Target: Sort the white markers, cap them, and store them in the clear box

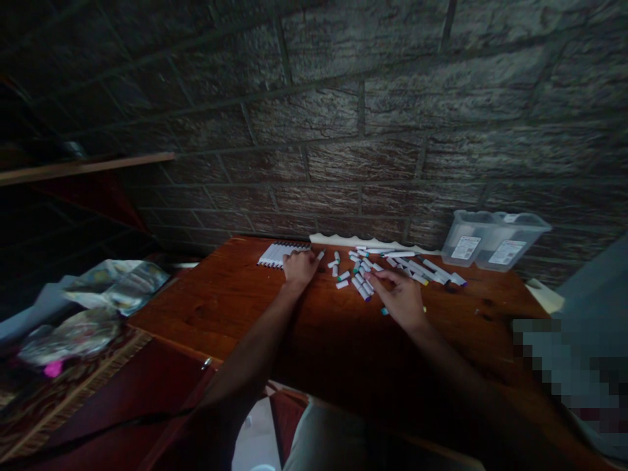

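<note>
Pinching a white marker (321,254), the left hand (300,267) has closed fingers beside the marker row (273,254) on the counter (196,307); the right hand (398,297) curls near loose caps (362,286), any grip unclear. The marker is probably light, stiff, smooth, best held mid-barrel.

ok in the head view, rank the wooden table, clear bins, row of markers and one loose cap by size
Wooden table
Clear bins
Row of markers, partly behind the left hand
Loose cap
</note>
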A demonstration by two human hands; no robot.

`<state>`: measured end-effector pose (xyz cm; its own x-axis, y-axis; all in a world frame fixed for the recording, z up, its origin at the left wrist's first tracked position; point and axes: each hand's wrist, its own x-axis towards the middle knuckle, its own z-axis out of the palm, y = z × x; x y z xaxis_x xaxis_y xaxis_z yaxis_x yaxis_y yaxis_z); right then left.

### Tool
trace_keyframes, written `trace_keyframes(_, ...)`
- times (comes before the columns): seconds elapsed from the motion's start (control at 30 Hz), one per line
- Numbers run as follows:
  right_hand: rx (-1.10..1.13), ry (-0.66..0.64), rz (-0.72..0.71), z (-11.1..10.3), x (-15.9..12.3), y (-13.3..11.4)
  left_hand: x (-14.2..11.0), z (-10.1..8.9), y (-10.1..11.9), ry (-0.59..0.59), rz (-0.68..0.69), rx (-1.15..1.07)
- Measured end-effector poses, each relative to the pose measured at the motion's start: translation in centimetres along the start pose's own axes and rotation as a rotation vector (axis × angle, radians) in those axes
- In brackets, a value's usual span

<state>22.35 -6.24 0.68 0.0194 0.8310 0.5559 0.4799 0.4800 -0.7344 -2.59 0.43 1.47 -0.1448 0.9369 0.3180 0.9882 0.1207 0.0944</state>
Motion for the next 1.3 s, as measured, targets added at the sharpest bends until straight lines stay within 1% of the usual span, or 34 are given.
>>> trace_keyframes(0.1,0.021,-0.010,0.021,0.0,0.1,0.1,-0.4,-0.2,-0.7,-0.041,-0.012,0.009)
trace_keyframes(0.17,0.043,-0.019,0.018,0.0,0.1,0.1,-0.5,-0.2,-1.1,-0.045,-0.029,0.019)
trace_keyframes(0.33,0.033,-0.008,0.000,-0.2,0.1,-0.1,0.1,0.3,-1.6,-0.028,-0.071,0.058)
trace_keyframes(0.53,0.018,-0.014,0.030,-0.2,0.1,-0.2,0.3,0.3,-1.6,0.052,-0.119,0.078)
trace_keyframes(0.63,0.017,-0.016,0.030,-0.3,0.1,-0.2,0.2,0.2,-1.6,0.055,-0.125,0.066)
trace_keyframes(0.7,0.019,-0.020,0.024,-0.3,0.1,-0.2,0.2,0.3,-1.7,0.059,-0.105,0.068)
trace_keyframes(0.83,-0.001,0.008,0.018,-0.3,0.2,-0.3,0.3,0.7,-2.0,0.027,-0.081,0.075)
trace_keyframes(0.93,-0.007,0.010,0.022,-0.3,0.2,-0.3,0.4,0.8,-2.0,0.010,-0.102,0.057)
trace_keyframes(1.1,-0.005,-0.002,0.017,-0.4,0.2,-0.4,0.4,0.3,-1.9,-0.012,-0.141,0.051)
trace_keyframes(1.3,-0.016,-0.033,0.050,-0.4,0.1,-0.3,0.3,0.0,-2.0,-0.029,-0.149,0.070)
